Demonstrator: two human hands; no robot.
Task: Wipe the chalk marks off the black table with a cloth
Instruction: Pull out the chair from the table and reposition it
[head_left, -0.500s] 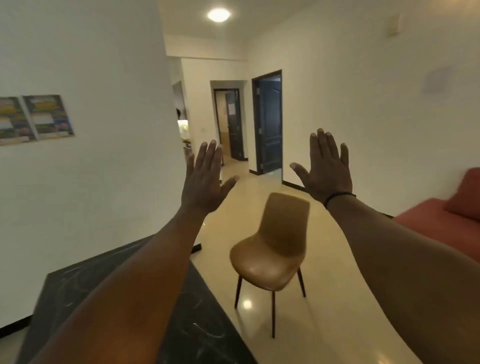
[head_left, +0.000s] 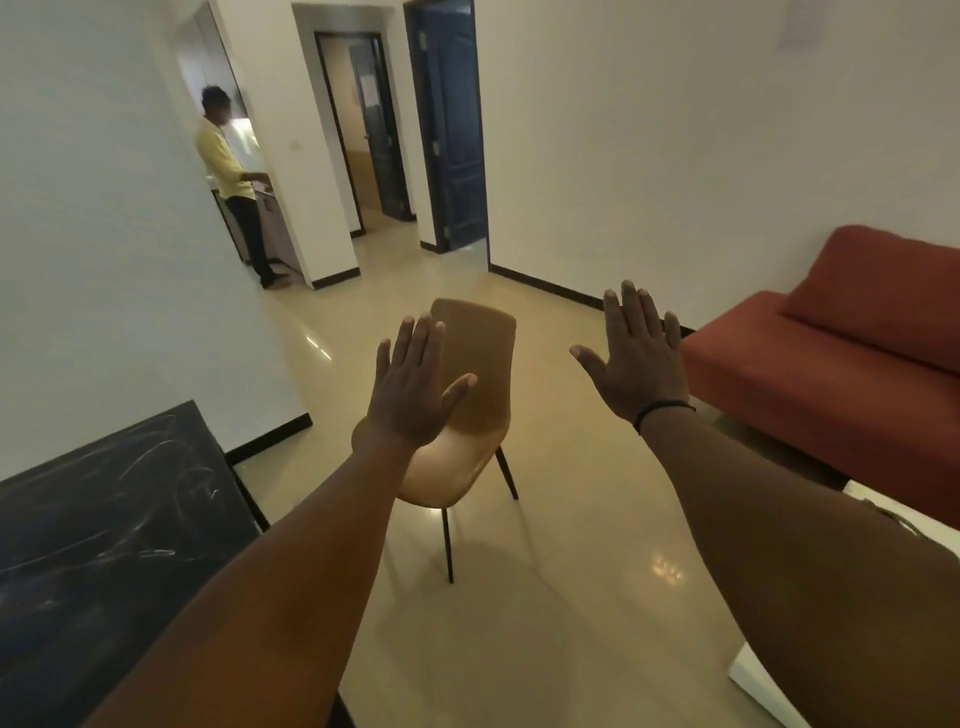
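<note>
The black table (head_left: 104, 525) fills the lower left, with white chalk scribbles (head_left: 156, 467) across its top. My left hand (head_left: 410, 395) is held up flat, fingers apart, in front of the chair, holding nothing. My right hand (head_left: 636, 358) is raised the same way, empty, with a black band on the wrist. Both hands hover in the air to the right of the table, not touching it. No cloth is in view.
A tan chair (head_left: 467, 441) with thin dark legs stands on the glossy floor just beyond my hands. A red sofa (head_left: 841, 374) lines the right wall. A person in a yellow shirt (head_left: 228, 171) stands at a counter far left. White object (head_left: 763, 686) at lower right.
The view has tilted downward and shifted; my hands now sit lower in frame, over the chair. More of the table top shows, and a person has come into view at the far left.
</note>
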